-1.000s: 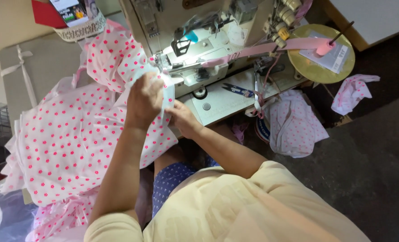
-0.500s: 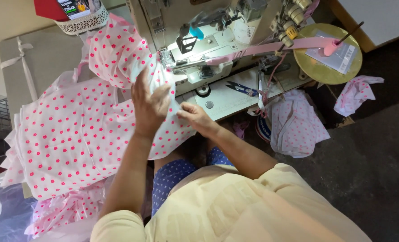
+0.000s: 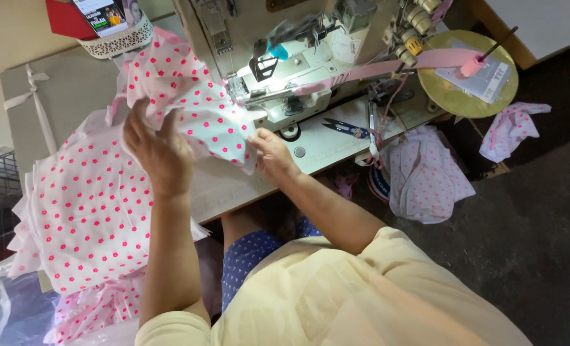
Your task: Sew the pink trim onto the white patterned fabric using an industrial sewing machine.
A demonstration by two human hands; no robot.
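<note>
In the head view, the person sits at a sewing machine (image 3: 278, 57) whose lamp lights the needle area. The left hand (image 3: 156, 150) is raised above the tabletop (image 3: 336, 144), fingers curled and closed on a bunched fold of white fabric with pink dots (image 3: 195, 109), which it holds up just left of the machine's presser foot. The right hand (image 3: 272, 154) lies lower and to the right, its fingers pressed together and pinching the lower edge of the same fabric piece where it hangs over the tabletop's front part. The two hands are near each other, with the cloth stretched between them.

To the left, a large stack of the same dotted fabric (image 3: 86, 218) is spread over the tabletop's left end and hangs over its edge. A pair of small blue-handled snips (image 3: 346, 127) lies on the tabletop to the right of the right hand, well apart from it. A pink ribbon strip (image 3: 387, 65) runs from the machine toward a round yellow-green stand (image 3: 445, 96) at the right. Below that stand, another bundle of dotted cloth (image 3: 426, 176) hangs beside the tabletop, and a smaller dotted scrap (image 3: 509, 128) lies on the dark floor (image 3: 528, 243). A white lace-patterned basket (image 3: 115, 41) stands at the upper left.
</note>
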